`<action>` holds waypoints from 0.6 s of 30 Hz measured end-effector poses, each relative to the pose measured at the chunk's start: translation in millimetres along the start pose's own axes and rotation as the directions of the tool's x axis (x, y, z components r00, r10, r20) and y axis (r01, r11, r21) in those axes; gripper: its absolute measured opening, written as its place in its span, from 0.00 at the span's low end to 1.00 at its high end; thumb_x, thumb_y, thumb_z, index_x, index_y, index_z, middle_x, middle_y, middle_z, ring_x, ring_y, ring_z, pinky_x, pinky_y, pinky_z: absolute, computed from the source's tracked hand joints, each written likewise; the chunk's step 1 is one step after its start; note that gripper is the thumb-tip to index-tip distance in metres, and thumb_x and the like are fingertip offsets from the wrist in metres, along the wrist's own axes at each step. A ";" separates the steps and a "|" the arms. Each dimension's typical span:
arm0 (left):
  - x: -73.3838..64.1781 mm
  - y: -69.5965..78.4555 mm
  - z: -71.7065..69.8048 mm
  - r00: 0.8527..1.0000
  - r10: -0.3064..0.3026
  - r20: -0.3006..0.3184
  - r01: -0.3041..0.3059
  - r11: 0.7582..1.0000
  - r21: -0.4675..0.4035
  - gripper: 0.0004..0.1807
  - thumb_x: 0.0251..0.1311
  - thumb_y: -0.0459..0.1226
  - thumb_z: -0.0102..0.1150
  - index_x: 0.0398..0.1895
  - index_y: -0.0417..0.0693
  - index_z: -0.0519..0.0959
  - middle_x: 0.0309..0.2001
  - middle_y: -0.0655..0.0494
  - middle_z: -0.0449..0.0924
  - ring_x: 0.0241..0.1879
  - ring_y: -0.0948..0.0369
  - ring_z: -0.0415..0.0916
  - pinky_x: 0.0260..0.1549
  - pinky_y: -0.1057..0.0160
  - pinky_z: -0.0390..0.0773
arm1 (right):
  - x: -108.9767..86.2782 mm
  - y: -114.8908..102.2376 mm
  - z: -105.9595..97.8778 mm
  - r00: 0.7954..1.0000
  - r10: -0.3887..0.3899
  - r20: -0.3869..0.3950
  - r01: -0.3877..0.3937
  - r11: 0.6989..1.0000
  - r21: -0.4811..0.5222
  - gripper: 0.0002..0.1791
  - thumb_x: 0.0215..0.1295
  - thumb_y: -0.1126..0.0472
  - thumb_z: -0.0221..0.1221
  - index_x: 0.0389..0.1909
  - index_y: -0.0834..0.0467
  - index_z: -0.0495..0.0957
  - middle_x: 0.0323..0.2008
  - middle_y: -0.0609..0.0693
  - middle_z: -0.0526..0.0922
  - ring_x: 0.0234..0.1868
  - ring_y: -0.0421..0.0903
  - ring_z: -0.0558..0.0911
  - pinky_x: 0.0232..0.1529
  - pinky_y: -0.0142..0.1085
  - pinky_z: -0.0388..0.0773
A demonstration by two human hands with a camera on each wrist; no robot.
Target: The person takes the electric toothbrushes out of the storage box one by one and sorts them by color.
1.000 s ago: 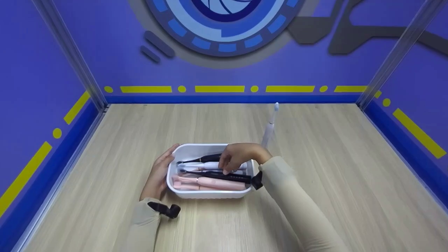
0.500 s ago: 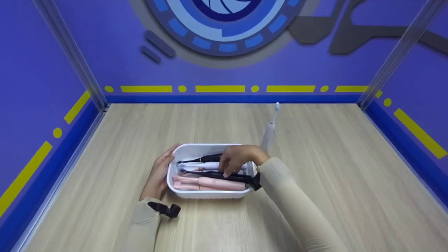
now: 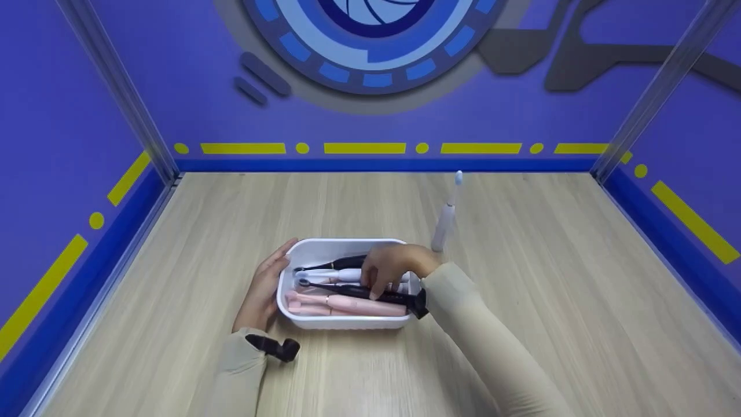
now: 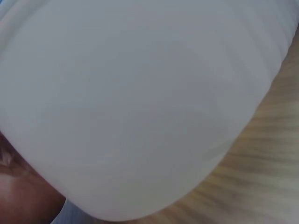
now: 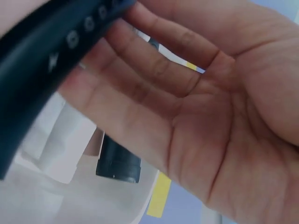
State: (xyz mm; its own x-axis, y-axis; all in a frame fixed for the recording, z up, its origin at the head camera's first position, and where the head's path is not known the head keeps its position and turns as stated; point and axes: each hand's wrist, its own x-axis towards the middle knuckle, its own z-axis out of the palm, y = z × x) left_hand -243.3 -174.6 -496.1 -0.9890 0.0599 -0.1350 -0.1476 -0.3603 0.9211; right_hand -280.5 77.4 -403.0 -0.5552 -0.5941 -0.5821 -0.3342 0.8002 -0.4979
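A white plastic basket (image 3: 341,324) stands on the table, holding several electric toothbrushes. My left hand (image 3: 261,288) lies along the basket's left end, its fingers straight against the outside. My right hand (image 3: 393,266) reaches in from the right and pinches the handle of a black electric toothbrush (image 3: 341,289) between thumb and fingers. Close up in the right wrist view, that black handle (image 5: 56,60) shows a row of small marks. Below it in the basket are pink toothbrushes (image 3: 365,304); a white toothbrush (image 3: 324,275) and another black one (image 3: 336,264) lie beyond.
A white electric toothbrush (image 3: 444,223) stands upright on the wooden table (image 3: 521,260), just behind my right wrist. Blue panels (image 3: 202,116) with yellow markings enclose the table at the back and sides.
My right hand and wrist have shifted slightly left and down, and the black toothbrush's handle end has tilted a little. The left hand and basket stay put.
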 end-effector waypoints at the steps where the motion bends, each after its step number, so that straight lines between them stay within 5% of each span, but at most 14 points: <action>1: -0.2 0.2 0.1 1.000 0.000 -0.001 0.000 1.000 0.002 0.26 0.72 0.31 0.31 0.73 0.41 0.58 0.74 0.45 0.53 0.73 0.51 0.51 0.73 0.54 0.54 | 0.2 -0.4 0.2 1.000 0.003 0.003 -0.003 1.000 -0.002 0.16 0.55 0.64 0.68 0.46 0.60 0.81 0.39 0.50 0.84 0.32 0.45 0.83 0.36 0.36 0.85; 18: 0.3 0.5 0.4 1.000 -0.002 -0.006 0.002 1.000 0.002 0.26 0.72 0.31 0.31 0.73 0.41 0.57 0.74 0.45 0.53 0.74 0.51 0.50 0.73 0.54 0.53 | 2.1 1.1 -0.6 0.998 -0.064 0.012 0.065 0.993 -0.102 0.17 0.55 0.62 0.68 0.46 0.60 0.81 0.35 0.48 0.83 0.26 0.37 0.76 0.29 0.27 0.77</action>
State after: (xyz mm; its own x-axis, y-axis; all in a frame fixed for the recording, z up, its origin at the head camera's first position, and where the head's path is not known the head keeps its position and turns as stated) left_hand -243.7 -174.4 -495.5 -0.9887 0.0551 -0.1392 -0.1497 -0.3582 0.9216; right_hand -282.4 77.1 -404.3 -0.5234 -0.6454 -0.5564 -0.4454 0.7639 -0.4671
